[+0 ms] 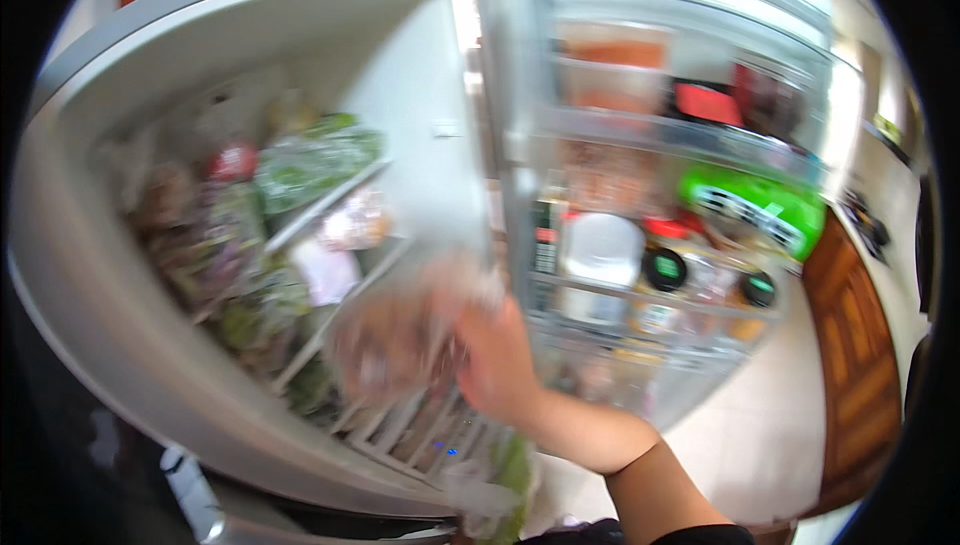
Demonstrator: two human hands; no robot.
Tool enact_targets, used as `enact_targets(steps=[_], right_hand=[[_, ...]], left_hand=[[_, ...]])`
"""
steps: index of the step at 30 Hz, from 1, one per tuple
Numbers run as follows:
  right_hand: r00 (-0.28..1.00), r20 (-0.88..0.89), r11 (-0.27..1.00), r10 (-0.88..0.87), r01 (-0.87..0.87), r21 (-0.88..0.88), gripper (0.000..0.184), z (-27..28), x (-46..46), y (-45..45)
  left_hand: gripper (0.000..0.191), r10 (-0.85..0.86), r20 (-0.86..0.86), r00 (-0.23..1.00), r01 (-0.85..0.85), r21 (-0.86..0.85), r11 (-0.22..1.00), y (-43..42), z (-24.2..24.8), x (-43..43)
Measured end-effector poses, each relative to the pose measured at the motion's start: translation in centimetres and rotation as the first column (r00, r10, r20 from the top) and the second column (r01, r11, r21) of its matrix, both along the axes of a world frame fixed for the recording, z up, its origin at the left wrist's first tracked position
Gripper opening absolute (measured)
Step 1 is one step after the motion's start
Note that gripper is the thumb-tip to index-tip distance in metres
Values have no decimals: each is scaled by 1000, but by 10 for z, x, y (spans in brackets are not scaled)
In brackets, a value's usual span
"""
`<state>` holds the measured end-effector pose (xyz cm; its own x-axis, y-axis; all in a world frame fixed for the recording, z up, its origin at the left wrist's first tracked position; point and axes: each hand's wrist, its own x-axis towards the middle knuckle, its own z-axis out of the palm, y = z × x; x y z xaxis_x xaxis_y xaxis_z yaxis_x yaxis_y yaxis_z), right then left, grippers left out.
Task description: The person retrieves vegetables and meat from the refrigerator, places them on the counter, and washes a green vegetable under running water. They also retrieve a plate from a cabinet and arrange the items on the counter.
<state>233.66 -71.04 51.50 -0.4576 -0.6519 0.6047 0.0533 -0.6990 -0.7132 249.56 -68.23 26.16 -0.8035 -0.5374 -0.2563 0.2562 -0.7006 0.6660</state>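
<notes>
An open refrigerator fills the view. My right hand (491,357) is shut on the top of a clear plastic bag of brownish food (390,346), blurred by motion, in front of the lower shelves. What the bag holds is too blurred to tell. Behind it, bagged green vegetables (319,158) lie on an upper shelf beside a round red item (233,161). A white-and-pink package (327,271) rests on the shelf below. At the bottom edge hangs a translucent bag (480,496) with something long and green; what holds it is hidden. My left hand is out of view.
The open refrigerator door (517,192) stands on the right, its racks holding a green package (757,207), a white-lidded container (604,248) and black-lidded jars (666,269). Beyond it are a wooden cabinet panel (851,365) and the light floor. A wire-like slatted rack (420,432) sits low inside.
</notes>
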Motion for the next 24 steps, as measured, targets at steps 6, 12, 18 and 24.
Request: enact_targets(steps=[6, 12, 18, 24], right_hand=[[930, -271, 964, -249, 212, -161, 30, -45, -90, 185], [797, 582, 922, -160, 332, -201, 38, -87, -259, 329], [875, 306, 894, 376, -256, -367, 62, -139, -416, 338], [971, 152, 982, -187, 183, 37, 25, -165, -467, 298]], left_hand=[[17, 15, -52, 999, -6, 169, 986, 11, -2, -16], [18, 28, -71, 997, -9, 257, 966, 25, 5, -30], [19, 4, -86, 996, 23, 309, 951, 53, 12, -38], [20, 7, -90, 996, 25, 345, 938, 81, 16, -34]])
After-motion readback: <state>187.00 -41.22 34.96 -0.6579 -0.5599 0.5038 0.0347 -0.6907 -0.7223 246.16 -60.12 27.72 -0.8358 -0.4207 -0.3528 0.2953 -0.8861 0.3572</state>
